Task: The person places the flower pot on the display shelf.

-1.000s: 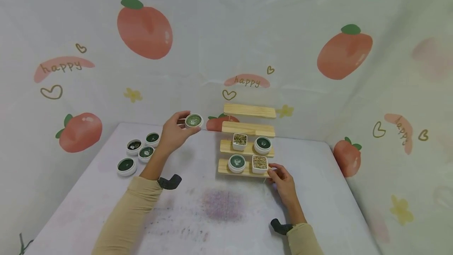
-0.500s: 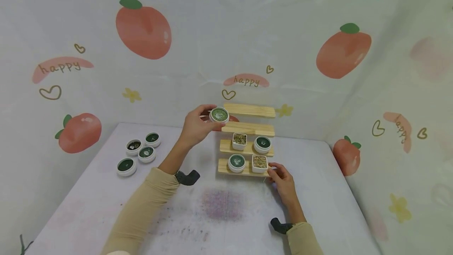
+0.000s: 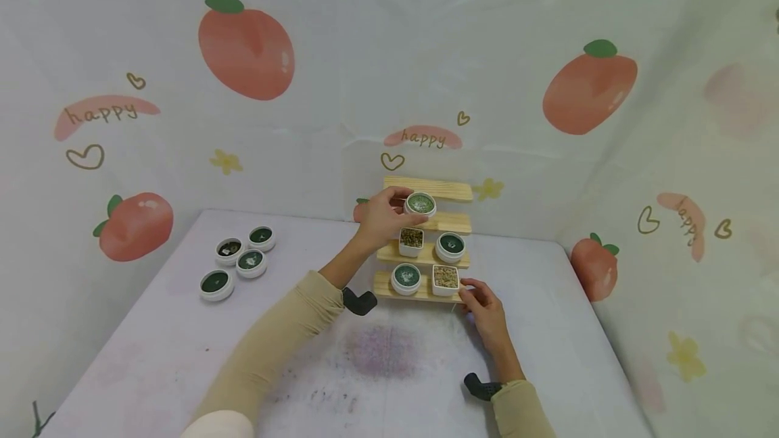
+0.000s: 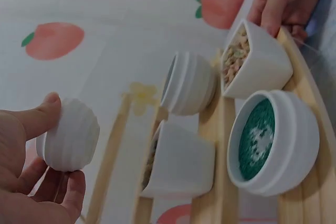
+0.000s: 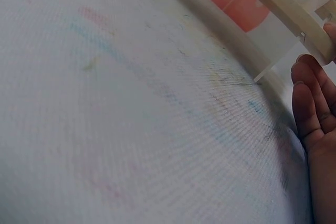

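Note:
My left hand (image 3: 379, 223) grips a small round white pot (image 3: 420, 204) with a speckled green top. It holds the pot in front of the second-highest board of a stepped wooden display stand (image 3: 429, 188). In the left wrist view, thumb and fingers clasp the sides of that ribbed pot (image 4: 73, 136). On the lowest board stand a round pot (image 3: 406, 278) and a square pot of pale grains (image 3: 445, 278). The board above bears a square pot (image 3: 411, 240) and a dark green round pot (image 3: 450, 247). My right hand (image 3: 489, 320) pinches the lowest board's right end.
Several round white pots (image 3: 250, 262) with dark contents stand grouped at the left of the white cloth-covered table (image 3: 420, 384). A printed backdrop (image 3: 341, 86) hangs close behind the stand. Clear legs (image 5: 273, 67) show under the lowest board.
My left hand has carried the round pot rightward from the side of the stand to in front of its upper boards. The right hand has stayed at the lowest board.

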The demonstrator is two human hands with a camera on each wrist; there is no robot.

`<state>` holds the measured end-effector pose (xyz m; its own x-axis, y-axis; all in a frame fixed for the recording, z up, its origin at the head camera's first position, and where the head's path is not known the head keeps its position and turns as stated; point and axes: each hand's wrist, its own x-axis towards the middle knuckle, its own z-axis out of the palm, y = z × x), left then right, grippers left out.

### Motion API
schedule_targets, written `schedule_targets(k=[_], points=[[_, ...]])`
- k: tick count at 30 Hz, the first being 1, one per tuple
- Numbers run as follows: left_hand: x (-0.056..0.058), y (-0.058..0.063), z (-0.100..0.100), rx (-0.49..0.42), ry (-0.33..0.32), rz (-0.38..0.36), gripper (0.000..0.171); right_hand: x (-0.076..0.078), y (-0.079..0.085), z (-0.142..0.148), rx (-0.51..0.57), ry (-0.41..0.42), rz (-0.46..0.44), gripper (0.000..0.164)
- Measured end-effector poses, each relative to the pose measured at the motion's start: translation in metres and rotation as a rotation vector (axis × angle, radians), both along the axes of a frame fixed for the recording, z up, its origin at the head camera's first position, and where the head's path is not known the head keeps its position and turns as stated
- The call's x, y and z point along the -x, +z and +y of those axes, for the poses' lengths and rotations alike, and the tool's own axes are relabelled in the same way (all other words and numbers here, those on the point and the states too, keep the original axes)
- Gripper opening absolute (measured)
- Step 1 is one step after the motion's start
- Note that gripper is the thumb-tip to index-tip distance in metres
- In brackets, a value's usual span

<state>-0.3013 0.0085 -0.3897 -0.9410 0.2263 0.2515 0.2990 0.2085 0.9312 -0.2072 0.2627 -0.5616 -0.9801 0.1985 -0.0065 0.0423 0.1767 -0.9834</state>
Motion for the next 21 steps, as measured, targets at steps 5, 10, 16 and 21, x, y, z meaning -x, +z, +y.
schedule_targets(k=[5,10,16,21], points=[[0.003,-0.006,0.021,0.068,0.031,0.017,0.057,-0.002,0.007,-0.002,0.031,0.011,-0.018,0.035],[0.006,-0.009,0.040,0.059,0.028,0.006,0.057,-0.003,0.007,-0.003,0.025,0.009,-0.012,0.036],[0.009,-0.012,0.061,0.062,0.063,0.018,0.058,0.002,-0.001,0.001,0.036,0.003,-0.012,0.037],[0.012,-0.014,0.070,0.120,0.076,0.037,0.053,-0.003,0.011,-0.002,0.055,0.024,-0.015,0.036]])
